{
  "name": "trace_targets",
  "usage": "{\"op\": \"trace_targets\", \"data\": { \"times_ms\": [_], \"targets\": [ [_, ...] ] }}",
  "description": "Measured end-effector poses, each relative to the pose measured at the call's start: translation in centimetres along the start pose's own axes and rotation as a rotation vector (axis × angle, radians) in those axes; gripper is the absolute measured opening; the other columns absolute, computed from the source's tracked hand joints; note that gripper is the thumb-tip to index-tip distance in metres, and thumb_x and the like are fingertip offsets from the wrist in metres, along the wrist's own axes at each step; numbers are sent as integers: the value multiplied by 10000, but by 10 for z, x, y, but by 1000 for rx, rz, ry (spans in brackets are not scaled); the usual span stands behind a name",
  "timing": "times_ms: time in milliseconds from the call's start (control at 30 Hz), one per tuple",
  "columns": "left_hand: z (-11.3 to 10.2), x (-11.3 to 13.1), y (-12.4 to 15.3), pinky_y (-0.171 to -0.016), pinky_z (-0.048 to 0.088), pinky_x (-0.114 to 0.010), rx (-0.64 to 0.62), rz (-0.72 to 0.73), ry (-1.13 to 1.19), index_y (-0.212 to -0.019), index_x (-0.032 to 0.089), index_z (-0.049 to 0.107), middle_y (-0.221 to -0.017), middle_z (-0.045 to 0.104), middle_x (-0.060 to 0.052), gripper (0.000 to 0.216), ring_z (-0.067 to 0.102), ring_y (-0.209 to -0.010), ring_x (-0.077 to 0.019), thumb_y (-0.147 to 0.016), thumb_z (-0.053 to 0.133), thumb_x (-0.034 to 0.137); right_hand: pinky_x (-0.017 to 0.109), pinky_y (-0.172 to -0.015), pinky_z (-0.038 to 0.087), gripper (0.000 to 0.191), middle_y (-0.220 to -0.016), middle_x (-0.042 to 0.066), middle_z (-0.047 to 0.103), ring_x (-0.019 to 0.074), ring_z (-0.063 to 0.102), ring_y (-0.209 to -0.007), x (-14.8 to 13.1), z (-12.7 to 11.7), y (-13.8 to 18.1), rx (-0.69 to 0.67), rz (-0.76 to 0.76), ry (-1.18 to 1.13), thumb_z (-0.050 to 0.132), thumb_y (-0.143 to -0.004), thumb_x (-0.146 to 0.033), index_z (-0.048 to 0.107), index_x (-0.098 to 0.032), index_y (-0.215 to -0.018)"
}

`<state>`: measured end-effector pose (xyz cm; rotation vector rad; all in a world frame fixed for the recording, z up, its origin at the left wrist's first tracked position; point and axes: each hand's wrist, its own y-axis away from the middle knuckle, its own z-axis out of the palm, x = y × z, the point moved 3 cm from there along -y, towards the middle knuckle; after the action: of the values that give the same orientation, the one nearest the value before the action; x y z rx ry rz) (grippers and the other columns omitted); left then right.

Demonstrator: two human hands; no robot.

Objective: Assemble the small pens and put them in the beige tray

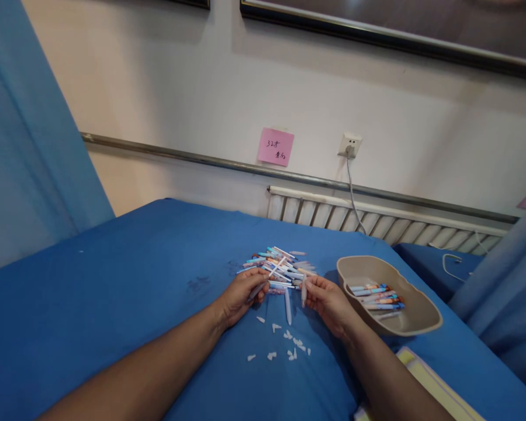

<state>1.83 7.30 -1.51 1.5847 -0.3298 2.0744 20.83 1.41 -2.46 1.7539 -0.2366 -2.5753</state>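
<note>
My left hand (242, 292) is closed on a thin white pen refill (275, 270) that points up and to the right over the pile. My right hand (326, 298) pinches a pale pen barrel (304, 290), held upright. Between and beyond both hands lies a pile of pen parts (280, 263) on the blue cloth (114, 292). Another pale barrel (288, 306) lies flat between my hands. Several small white caps (289, 342) are scattered on the cloth just in front of my wrists.
A beige tray (421, 318) with several finished pens (377, 295) stands right of my right hand. A white radiator (377, 219) runs along the wall, under a socket (349, 144) with a cable and a pink note (275, 147). Blue curtains hang left and right.
</note>
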Motion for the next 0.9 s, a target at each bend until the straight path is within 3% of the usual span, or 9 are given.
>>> {"op": "trace_targets", "data": {
  "times_ms": [200,400,467,533,600,667,900],
  "targets": [
    [-2,3,0,-379,299,-159,40,-23,83,-767,163,552,-550,537,46,157,459,-398,-55,-730,625,297,181,-420,307,314,-466,-62,517,75,423,-423,15,-13,-14,133,-178,425,765,-541,-388,558,-166,-620],
    [-24,16,-5,-397,341,-150,196,13,140,-804,127,615,-532,520,39,162,443,-408,-47,-708,646,253,202,-423,330,178,-505,-54,540,103,452,-433,27,-8,-14,5,-207,621,648,-693,-367,581,-201,-690],
    [-33,20,-7,-393,340,-151,262,42,147,-802,121,620,-535,528,36,159,433,-401,-44,-701,645,241,234,-517,404,119,-625,-15,616,139,536,-551,19,0,-7,-9,-305,793,599,-749,-326,621,-210,-745],
    [-37,21,-8,-392,336,-151,288,69,146,-788,122,618,-533,530,38,158,422,-394,-40,-698,647,248,297,-762,436,134,-910,32,670,191,587,-845,9,12,1,-36,-485,995,576,-777,-260,653,-223,-881],
    [-36,19,-9,-397,335,-152,262,84,123,-791,122,619,-533,526,41,178,430,-404,-43,-698,656,269,336,-925,361,268,-1130,50,620,212,517,-1057,3,27,9,-96,-604,1154,540,-811,-209,613,-230,-1068],
    [-33,16,-11,-395,325,-154,209,87,83,-802,125,614,-536,521,45,199,442,-414,-49,-701,662,290,341,-946,335,324,-1195,47,590,218,485,-1100,5,41,13,-146,-602,1290,529,-827,-197,576,-241,-1144],
    [-25,11,-11,-371,289,-167,59,33,16,-834,152,561,-582,554,39,215,475,-414,-64,-735,643,324,314,-867,339,272,-1038,49,638,220,509,-1000,6,53,12,-135,-510,1589,508,-853,-212,587,-238,-1111]
  ]
}}
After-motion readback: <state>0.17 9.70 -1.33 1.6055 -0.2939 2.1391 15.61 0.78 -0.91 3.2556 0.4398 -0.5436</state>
